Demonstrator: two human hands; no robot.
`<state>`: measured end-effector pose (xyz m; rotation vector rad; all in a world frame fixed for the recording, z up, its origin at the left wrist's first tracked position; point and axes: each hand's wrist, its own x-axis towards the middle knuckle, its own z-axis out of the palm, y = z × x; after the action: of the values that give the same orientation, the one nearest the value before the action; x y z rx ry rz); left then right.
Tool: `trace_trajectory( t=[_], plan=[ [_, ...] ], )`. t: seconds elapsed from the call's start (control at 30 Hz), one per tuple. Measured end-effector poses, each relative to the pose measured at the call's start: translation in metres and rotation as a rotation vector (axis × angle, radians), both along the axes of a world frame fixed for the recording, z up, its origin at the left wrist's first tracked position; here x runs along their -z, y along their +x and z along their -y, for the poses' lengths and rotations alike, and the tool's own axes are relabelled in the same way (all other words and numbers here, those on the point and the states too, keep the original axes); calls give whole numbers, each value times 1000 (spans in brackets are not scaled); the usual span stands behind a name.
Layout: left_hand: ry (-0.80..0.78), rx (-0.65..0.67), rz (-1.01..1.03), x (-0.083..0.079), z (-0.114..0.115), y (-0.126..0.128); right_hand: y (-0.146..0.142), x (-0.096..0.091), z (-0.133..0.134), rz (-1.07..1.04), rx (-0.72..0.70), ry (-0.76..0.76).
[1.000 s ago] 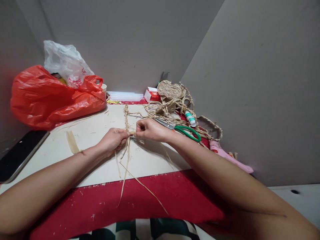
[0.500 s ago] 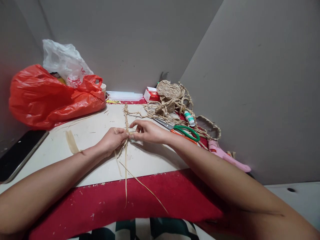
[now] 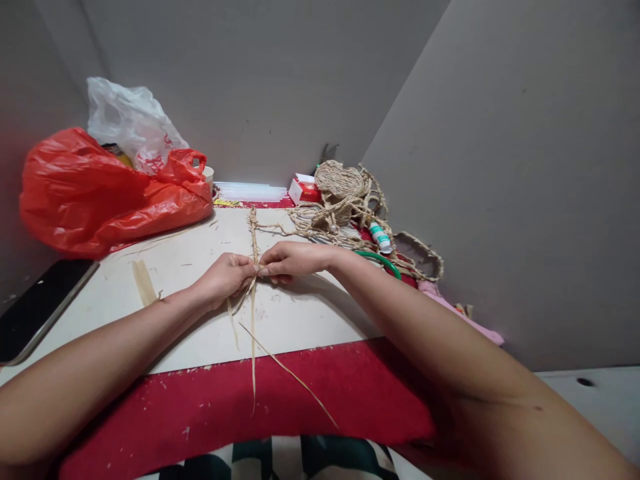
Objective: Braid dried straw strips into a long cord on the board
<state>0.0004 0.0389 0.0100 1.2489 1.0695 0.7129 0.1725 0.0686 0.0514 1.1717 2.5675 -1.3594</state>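
Observation:
My left hand [image 3: 225,279] and my right hand [image 3: 290,260] meet at the middle of a white board [image 3: 165,267], both pinched on pale straw strands [image 3: 253,333]. Loose strand ends trail toward me over the red table edge [image 3: 300,400]. A finished twisted cord [image 3: 253,230] runs away from my fingers toward the back of the board.
A red plastic bag [image 3: 100,193] and a white bag [image 3: 130,120] sit at the back left. A pile of braided straw rope [image 3: 345,193], green-handled scissors [image 3: 380,259], a small green-capped bottle [image 3: 381,237] and a red box [image 3: 304,190] lie at the back right. A dark phone [image 3: 35,307] lies left.
My right hand turned over and closed down onto the strands, its fingers now folded over the pinch point and covering the scissors' blades. The trailing strands shifted slightly. My left hand has barely moved.

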Motion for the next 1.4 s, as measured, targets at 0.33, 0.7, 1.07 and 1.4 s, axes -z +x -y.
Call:
trace_trajectory(
  t=[0.33,0.7,1.07,1.4],
  plan=[
    [25,127,-60,-7,-6,-10,2,10,0,-126,7,-129],
    [399,175,-440,-12,1,-8,-23,35,26,-490,606,-557],
    [158,258,-287,-10,20,1,-36,37,44,-704,793,-512],
    [130,148,-245,-8,30,13,-38,44,45,-756,818,-596]
  ],
)
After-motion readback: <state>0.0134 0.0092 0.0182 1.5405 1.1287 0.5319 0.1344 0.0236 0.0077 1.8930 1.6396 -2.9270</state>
